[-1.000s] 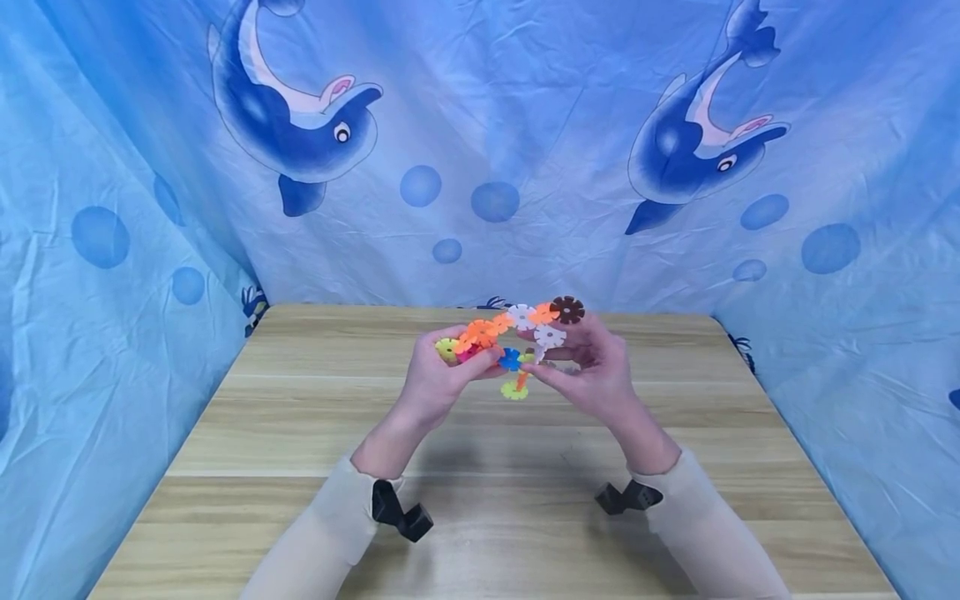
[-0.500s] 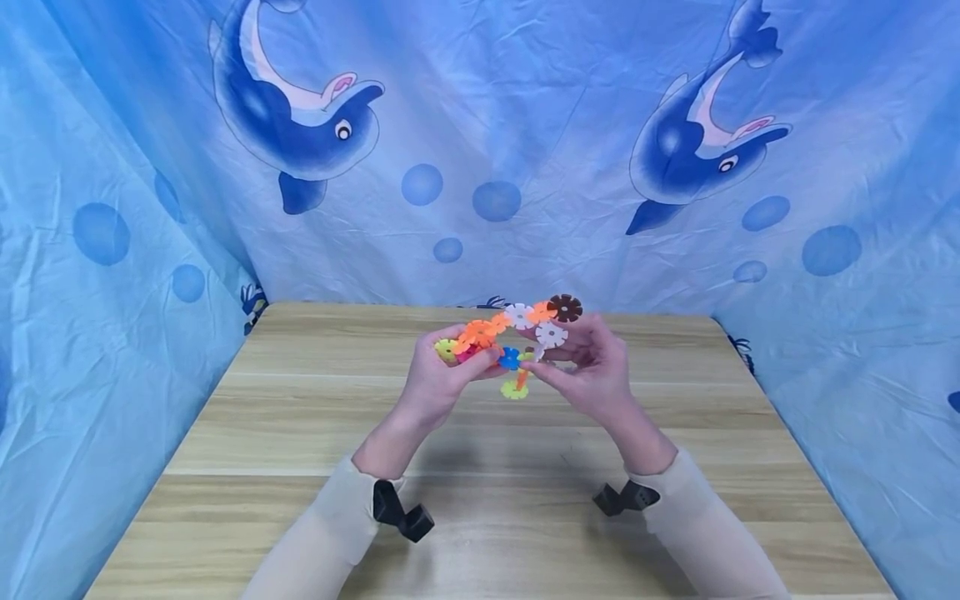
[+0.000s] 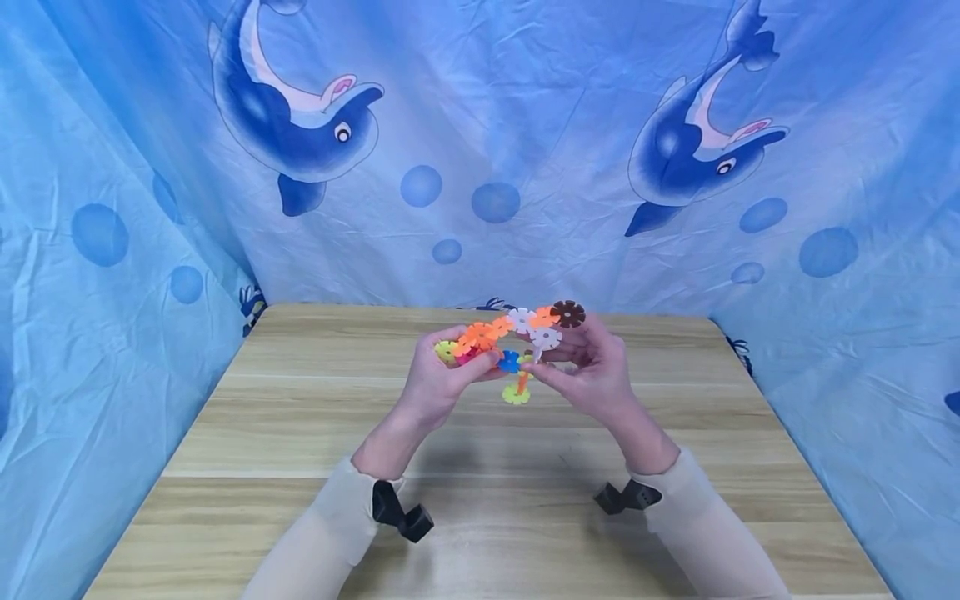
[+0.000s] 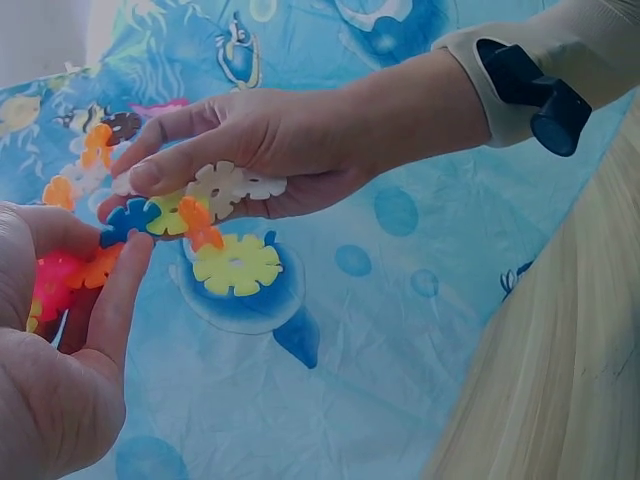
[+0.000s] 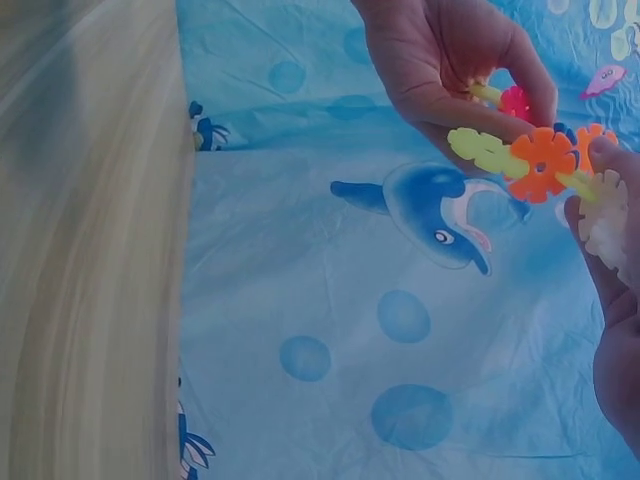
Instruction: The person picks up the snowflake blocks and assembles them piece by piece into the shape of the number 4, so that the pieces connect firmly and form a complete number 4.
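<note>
A chain of interlocking snowflake discs, several colours joined in a loop, is held above the table between both hands. My left hand [image 3: 435, 379] pinches its left part, near the blue disc [image 3: 510, 360] and the orange discs [image 3: 480, 335]. My right hand [image 3: 596, 371] grips the right part, its thumb by a yellow disc [image 4: 170, 214] that adjoins the blue one. A brown disc [image 3: 567, 314] and white discs [image 3: 546, 337] stand at the upper right. Below hangs a lower yellow disc [image 4: 238, 265] on an orange one [image 5: 543, 165]. Fingers partly hide the pink disc [image 4: 58, 285].
The wooden table [image 3: 480, 533] spreads beneath the hands. Blue cloth [image 3: 480, 100] printed with dolphins and bubbles hangs behind it and along both sides. Each sleeve cuff carries a black wrist camera [image 3: 401, 512].
Over the last half second the joined discs tip slightly, and the brown disc and lower yellow disc sit a little lower. Both hands keep their hold in nearly the same place.
</note>
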`<state>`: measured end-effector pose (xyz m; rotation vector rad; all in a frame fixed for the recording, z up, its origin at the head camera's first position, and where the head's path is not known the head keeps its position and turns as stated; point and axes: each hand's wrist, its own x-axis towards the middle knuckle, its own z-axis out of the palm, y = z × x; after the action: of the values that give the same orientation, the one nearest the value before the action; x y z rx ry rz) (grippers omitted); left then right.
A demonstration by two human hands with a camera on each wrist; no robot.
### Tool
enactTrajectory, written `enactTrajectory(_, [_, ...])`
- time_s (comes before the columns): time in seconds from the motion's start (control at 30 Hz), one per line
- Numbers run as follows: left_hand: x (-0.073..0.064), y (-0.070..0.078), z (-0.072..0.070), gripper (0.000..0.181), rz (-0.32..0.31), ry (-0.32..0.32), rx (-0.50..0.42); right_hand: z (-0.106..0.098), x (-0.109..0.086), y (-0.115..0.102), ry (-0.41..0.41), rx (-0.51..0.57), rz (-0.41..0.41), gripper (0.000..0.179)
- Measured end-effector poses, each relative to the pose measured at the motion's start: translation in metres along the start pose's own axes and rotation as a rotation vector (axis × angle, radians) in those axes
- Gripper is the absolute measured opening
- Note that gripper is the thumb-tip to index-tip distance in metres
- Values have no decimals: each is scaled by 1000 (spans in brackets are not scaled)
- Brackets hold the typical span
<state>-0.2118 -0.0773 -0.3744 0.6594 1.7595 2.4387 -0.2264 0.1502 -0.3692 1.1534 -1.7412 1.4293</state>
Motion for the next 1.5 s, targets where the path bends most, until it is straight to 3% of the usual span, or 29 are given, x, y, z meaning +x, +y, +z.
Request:
enactTrajectory(0.1, [-1, -1, -1, 36, 14, -10, 0, -2, 2, -2, -39, 6, 31, 53])
enactTrajectory(0.2, [-2, -3, -3, 34, 31, -10, 8, -3, 4, -5, -63, 22, 83, 62])
enactTrajectory(0.33, [-3, -3, -5, 30, 39, 27, 75, -6, 5, -8, -86, 13, 147, 66])
enactTrajectory(0.5, [-3, -1, -6, 25, -17, 89, 143, -15, 1, -10, -128, -47, 223, 75])
enactTrajectory(0.63, [-3, 0, -5, 25, -81, 143, 109, -25, -8, -12, -148, -71, 230, 56])
enactTrajectory(0.77, [-3, 0, -6, 31, -93, 151, 132, -32, -11, -14, -147, -163, 180, 32])
enactTrajectory(0.9, [-5, -2, -7, 50, -39, 91, 313, -37, -12, -15, -131, -251, 185, 28])
enactTrajectory(1.03, [-9, -7, -10, 79, 91, 9, 537, -40, -15, -15, -126, -286, 250, 27])
enactTrajectory(1.2, [-13, -15, -12, 76, 223, -10, 753, -38, -24, -13, -126, -313, 384, 21])
enactTrajectory(1.33, [-14, -19, -15, 68, 220, -4, 856, -35, -32, -7, -182, -366, 395, 16])
enactTrajectory(1.5, [-14, -26, -23, 64, 134, -49, 900, -32, -43, 2, -275, -413, 378, 9])
